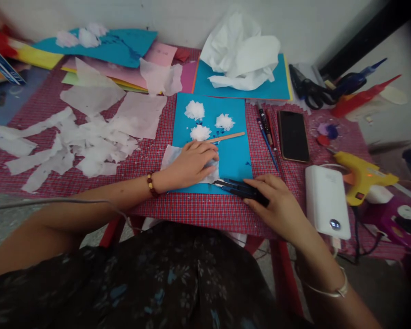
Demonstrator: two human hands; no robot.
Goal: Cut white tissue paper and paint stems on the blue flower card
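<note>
A blue card (231, 155) lies on the red checked tablecloth (198, 210), with three white tissue puffs (195, 109) glued near its top and a wooden stick (226, 137) across it. My left hand (190, 164) lies on a piece of white tissue paper (171, 155) at the card's lower left, fingers curled over it. My right hand (277, 205) rests on a black and blue stapler-like tool (239, 187) at the card's lower right edge, fingers closed over its rear end.
Torn tissue scraps (71, 146) cover the left side. Crumpled tissue (243, 55) sits on more blue card at the back. A phone (292, 135), pens (267, 128), scissors (308, 89), a white power bank (327, 201) and a yellow glue gun (363, 176) lie to the right.
</note>
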